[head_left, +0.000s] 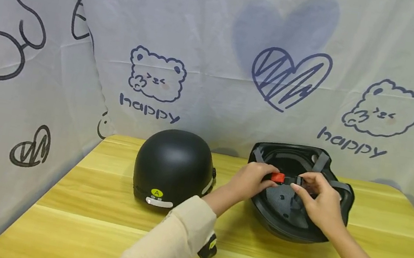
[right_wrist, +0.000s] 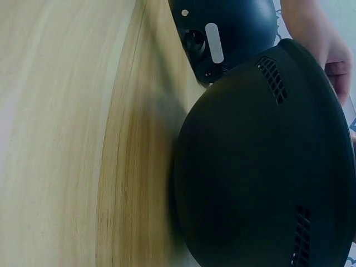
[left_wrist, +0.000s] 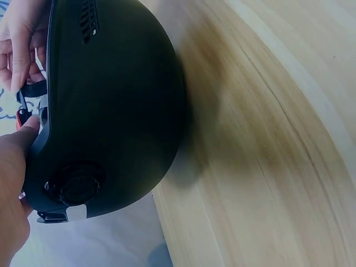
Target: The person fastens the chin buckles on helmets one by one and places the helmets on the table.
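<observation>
A black helmet (head_left: 277, 226) lies upside down on the table, its grey inner straps and dark lining facing up. Above its opening, my left hand (head_left: 248, 180) pinches the red end of a chin-strap buckle (head_left: 278, 177) between thumb and fingers. From the other side my right hand (head_left: 320, 202) pinches the black strap end (head_left: 298, 181) beside the buckle. The two parts meet in a line; whether they are latched, I cannot tell. Both wrist views show mostly the outer shell of this helmet (left_wrist: 122, 105), which covers much of the buckle.
A second black helmet (head_left: 172, 164) stands upright to the left, with a yellow "A" sticker (head_left: 157, 193) and a pale reflective strip. The wooden table (head_left: 94, 215) ends at a printed white cloth (head_left: 211, 102) behind and a similar one at the left.
</observation>
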The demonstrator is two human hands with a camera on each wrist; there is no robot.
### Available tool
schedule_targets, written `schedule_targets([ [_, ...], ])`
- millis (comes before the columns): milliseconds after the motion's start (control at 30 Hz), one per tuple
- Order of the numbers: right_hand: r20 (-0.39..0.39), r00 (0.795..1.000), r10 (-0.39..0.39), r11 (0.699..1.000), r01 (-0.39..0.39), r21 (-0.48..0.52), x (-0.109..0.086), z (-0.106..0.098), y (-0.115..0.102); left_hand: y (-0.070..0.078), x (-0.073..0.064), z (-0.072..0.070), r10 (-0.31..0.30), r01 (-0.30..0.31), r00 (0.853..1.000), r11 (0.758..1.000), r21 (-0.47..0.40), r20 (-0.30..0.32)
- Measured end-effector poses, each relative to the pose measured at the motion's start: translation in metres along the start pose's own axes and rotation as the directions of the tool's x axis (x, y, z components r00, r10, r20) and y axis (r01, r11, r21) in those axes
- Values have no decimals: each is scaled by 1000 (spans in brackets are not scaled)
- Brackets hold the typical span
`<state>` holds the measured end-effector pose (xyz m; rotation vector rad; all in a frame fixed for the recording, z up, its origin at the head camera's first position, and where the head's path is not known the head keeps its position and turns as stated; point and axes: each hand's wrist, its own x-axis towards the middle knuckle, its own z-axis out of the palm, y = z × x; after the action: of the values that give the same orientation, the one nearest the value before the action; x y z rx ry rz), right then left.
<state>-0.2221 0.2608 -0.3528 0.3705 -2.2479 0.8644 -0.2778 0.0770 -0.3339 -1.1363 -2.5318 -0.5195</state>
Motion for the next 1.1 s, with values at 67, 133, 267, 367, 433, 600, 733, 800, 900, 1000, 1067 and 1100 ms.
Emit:
schedule_targets([
  [67,7,1000,18,1000,-18,-2,0,1,0,0,-1,-1,4,-4,1000,1000,3,-3],
  [133,16,999,29,1000,-30,2,-1,2,0,0,-2,-1,9,-9,1000,1000,1,-5],
  [267,43,999,28,1000,-28,-4,-5,1,0,0,-5,0,23,-23,1000,1000,3,1],
  [367,94,995,23,1000,-22,-16,-5,-1,0,-1,-6,-1,40,-40,999,999,17,0],
  [433,131,991,10,1000,-7,-23,-4,-2,0,-2,-7,-1,48,-48,999,998,30,-2],
  [600,174,985,-18,1000,20,-10,-2,-4,-2,-4,-9,-1,79,-78,997,995,69,-14],
  [733,167,986,-17,1000,18,-7,-3,-4,-1,-3,-9,-1,105,-104,994,990,100,-7],
  [800,159,987,-16,1000,18,-12,-4,-4,0,-3,-9,0,102,-102,995,990,100,3],
  [900,140,990,-32,999,36,-26,-4,-4,1,-2,-8,1,92,-94,995,990,101,24],
  [1000,125,990,-60,997,64,-30,-4,-4,2,-2,-8,1,84,-88,995,990,109,45],
  [1067,116,990,-78,996,83,-36,-4,-4,3,-2,-8,1,87,-93,995,988,121,54],
  [1100,112,990,-85,995,90,-39,-4,-4,3,-2,-8,1,91,-97,994,988,123,58],
])
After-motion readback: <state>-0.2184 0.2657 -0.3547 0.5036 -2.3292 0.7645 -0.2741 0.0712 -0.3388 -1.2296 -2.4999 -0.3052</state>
